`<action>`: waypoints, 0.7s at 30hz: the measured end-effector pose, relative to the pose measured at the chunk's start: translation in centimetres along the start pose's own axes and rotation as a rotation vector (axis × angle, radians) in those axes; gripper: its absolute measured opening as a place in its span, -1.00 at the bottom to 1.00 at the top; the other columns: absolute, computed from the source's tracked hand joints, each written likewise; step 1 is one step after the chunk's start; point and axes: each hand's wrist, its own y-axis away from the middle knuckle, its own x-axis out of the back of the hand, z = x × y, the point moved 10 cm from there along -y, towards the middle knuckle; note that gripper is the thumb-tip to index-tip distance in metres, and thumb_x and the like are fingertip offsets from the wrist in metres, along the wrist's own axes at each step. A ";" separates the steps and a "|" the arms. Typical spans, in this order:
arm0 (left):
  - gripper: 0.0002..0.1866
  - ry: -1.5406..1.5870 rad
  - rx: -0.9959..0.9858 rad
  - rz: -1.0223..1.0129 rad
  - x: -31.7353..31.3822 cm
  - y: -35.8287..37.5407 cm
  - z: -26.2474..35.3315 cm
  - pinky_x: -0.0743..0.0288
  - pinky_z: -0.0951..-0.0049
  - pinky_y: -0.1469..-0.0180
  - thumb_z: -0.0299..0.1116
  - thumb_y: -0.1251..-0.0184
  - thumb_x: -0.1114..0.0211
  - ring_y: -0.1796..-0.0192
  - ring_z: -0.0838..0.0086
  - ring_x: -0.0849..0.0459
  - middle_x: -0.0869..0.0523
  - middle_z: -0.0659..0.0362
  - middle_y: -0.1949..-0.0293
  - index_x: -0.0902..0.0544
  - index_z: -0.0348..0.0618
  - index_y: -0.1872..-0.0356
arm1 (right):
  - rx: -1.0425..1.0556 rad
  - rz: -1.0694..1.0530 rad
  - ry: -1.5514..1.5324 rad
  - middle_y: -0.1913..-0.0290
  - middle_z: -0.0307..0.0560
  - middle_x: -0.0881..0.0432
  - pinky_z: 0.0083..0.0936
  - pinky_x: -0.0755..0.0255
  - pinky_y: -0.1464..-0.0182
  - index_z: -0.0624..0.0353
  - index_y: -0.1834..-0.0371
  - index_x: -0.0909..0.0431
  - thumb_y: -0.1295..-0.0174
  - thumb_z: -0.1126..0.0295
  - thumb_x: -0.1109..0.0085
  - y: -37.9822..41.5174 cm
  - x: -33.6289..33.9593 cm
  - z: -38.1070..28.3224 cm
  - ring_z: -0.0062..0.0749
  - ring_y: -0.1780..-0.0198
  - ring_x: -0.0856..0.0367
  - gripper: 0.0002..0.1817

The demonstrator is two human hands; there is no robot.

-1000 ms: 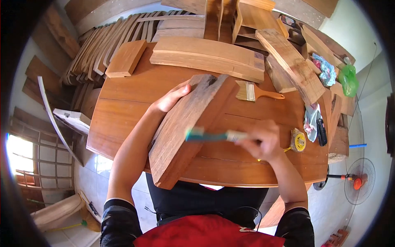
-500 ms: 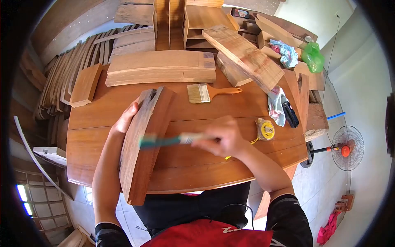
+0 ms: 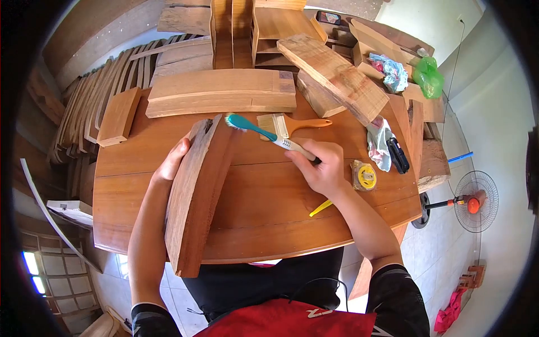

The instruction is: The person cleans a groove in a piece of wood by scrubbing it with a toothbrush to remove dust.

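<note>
A thick wooden board (image 3: 193, 208) stands tilted on its edge at the left of the table, its near end jutting past the front edge. My left hand (image 3: 171, 163) grips its far left side, thumb on the upper edge and the other fingers hidden behind it. In my right hand (image 3: 323, 168) is a toothbrush (image 3: 259, 130) with a teal and white handle, its bristle head at the board's far end. Behind the toothbrush lies a paintbrush (image 3: 303, 123) with an orange handle. A yellow tape measure (image 3: 365, 176) sits just right of my right hand.
Curved wood blocks (image 3: 224, 92) and a leaning plank (image 3: 334, 76) line the back of the wooden table (image 3: 269, 224). A cloth (image 3: 379, 145) and a black object (image 3: 398, 155) lie at the right. A fan (image 3: 474, 202) stands beyond the table.
My right hand has moved the toothbrush from the middle of the board up to its far end. The left hand and the board have stayed about where they were.
</note>
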 end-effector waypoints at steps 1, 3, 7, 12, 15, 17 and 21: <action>0.20 0.010 -0.014 -0.013 -0.3 -0.2 0.1 -0.10 0.24 -0.57 0.50 -0.13 -0.33 -0.54 0.28 -0.30 -0.36 0.08 -0.53 -0.21 -0.23 -0.59 | 0.030 -0.009 -0.005 0.65 -0.15 -0.58 -0.42 -0.33 0.60 0.07 0.52 -0.70 -0.18 0.17 -0.54 0.1 -0.3 -0.4 -0.36 0.66 -0.55 -0.72; 0.20 0.014 -0.020 -0.007 -0.2 -0.2 0.0 -0.11 0.24 -0.56 0.50 -0.15 -0.32 -0.54 0.29 -0.30 -0.36 0.08 -0.53 -0.21 -0.23 -0.59 | 0.153 -0.111 -0.053 0.68 -0.12 -0.55 -0.40 -0.32 0.60 0.07 0.57 -0.67 -0.19 0.19 -0.53 0.2 -1.6 -2.6 -0.32 0.67 -0.53 -0.69; 0.18 -0.017 0.019 0.033 0.5 0.2 -0.2 -0.11 0.23 -0.56 0.50 -0.17 -0.29 -0.54 0.30 -0.30 -0.36 0.08 -0.53 -0.20 -0.22 -0.60 | 0.159 -0.084 -0.026 0.67 -0.09 -0.52 -0.36 -0.29 0.61 0.09 0.59 -0.64 -0.22 0.20 -0.52 -0.1 -1.2 -1.7 -0.27 0.68 -0.49 -0.67; 0.19 -0.010 -0.026 0.015 -0.9 0.0 0.8 -0.11 0.21 -0.56 0.52 -0.16 -0.29 -0.54 0.29 -0.30 -0.34 0.09 -0.54 -0.20 -0.21 -0.60 | 0.055 -0.099 -0.065 0.64 -0.03 -0.55 -0.37 -0.30 0.59 0.17 0.50 -0.70 -0.23 0.20 -0.51 0.4 -1.8 -1.9 -0.24 0.68 -0.49 -0.70; 0.19 -0.012 -0.006 0.017 -0.3 0.1 0.6 -0.10 0.20 -0.57 0.51 -0.16 -0.30 -0.54 0.28 -0.29 -0.34 0.09 -0.54 -0.19 -0.20 -0.60 | 0.062 -0.072 -0.085 0.63 -0.03 -0.58 -0.40 -0.32 0.58 0.15 0.46 -0.73 -0.22 0.20 -0.52 0.1 -2.3 -2.6 -0.25 0.67 -0.52 -0.73; 0.18 -0.004 0.002 0.003 -0.4 0.3 0.5 -0.10 0.19 -0.57 0.50 -0.17 -0.31 -0.55 0.28 -0.29 -0.34 0.10 -0.54 -0.19 -0.19 -0.60 | -0.148 0.011 -0.067 0.62 -0.03 -0.60 -0.41 -0.33 0.58 0.14 0.47 -0.72 -0.21 0.21 -0.52 0.0 -0.6 0.9 -0.25 0.66 -0.53 -0.73; 0.18 0.039 -0.032 0.001 -1.3 0.0 0.7 -0.08 0.19 -0.58 0.50 -0.16 -0.30 -0.55 0.27 -0.29 -0.34 0.10 -0.54 -0.19 -0.20 -0.60 | 0.049 -0.147 -0.139 0.69 -0.06 -0.39 -0.31 -0.16 0.60 0.16 0.69 -0.50 -0.16 0.27 -0.54 0.7 -2.7 -1.6 -0.25 0.68 -0.38 -0.58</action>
